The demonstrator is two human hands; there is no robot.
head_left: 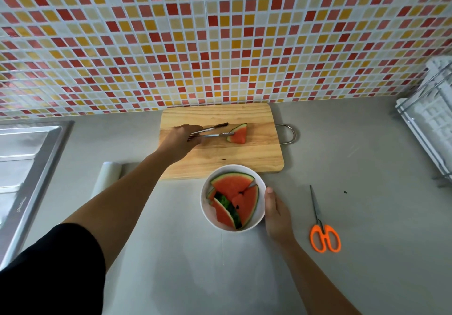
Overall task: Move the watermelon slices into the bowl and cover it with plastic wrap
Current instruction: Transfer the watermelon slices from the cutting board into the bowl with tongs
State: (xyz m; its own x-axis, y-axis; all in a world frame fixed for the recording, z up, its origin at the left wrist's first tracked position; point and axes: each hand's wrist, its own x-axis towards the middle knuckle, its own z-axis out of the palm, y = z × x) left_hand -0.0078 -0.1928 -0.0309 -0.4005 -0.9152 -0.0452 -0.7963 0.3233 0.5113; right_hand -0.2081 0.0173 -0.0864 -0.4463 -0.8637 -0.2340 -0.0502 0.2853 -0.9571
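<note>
The left hand (179, 141) is clenched round tongs (210, 132) set at the last slice (238, 134), the bowl (262, 202) is held by the right hand (277, 214), and a lift across is needed next.

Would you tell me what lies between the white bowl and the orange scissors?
In the head view, the right hand holds the bowl by its side; bare counter runs from it to the scissors.

Orange-handled scissors (320, 221) on the grey counter (171, 253), steel sink (29, 158) left, dish rack (430, 129) right.
</note>
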